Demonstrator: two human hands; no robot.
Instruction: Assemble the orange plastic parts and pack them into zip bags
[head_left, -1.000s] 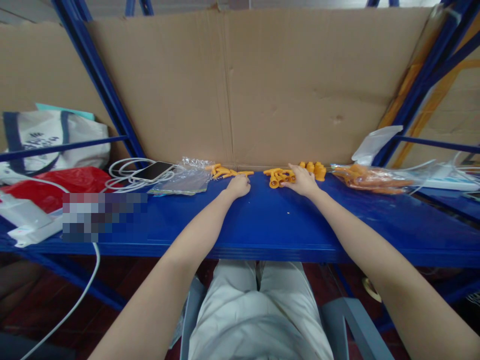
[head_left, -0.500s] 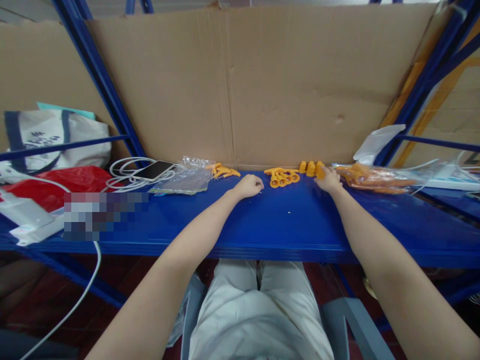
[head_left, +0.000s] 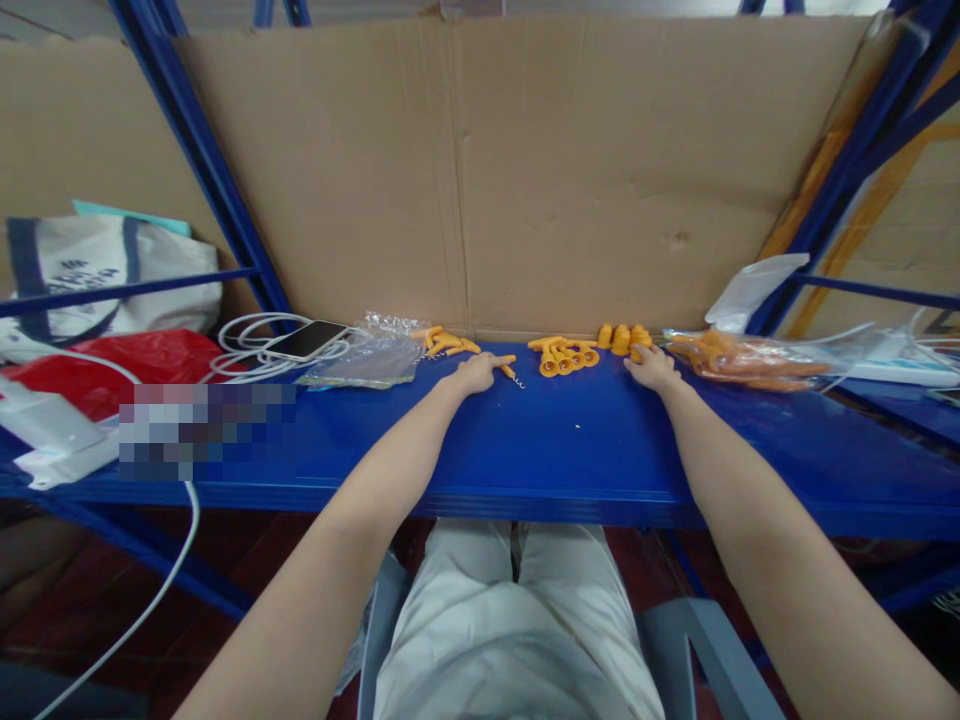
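Observation:
My left hand is closed on the yellow T-shaped handle of a corkscrew; its metal spiral points right and toward me, just over the blue shelf. My right hand has its fingers closed round a small yellow cup-shaped piece, mostly hidden by the fingers. Beside it stand similar yellow cup pieces in a row. Between my hands lies a group of yellow funnel-ended pieces with metal inside their round openings. Several more corkscrews lie in a pile behind my left hand.
A clear plastic bag lies left of the pile, next to a phone on coiled white cable. At right is a bag of orange pieces. Cardboard walls the back of the blue shelf. A power strip sits at left.
My left hand has turned and shifted slightly left, so the corkscrew in it now shows. My right hand has moved slightly toward me, uncovering more of the cup pieces.

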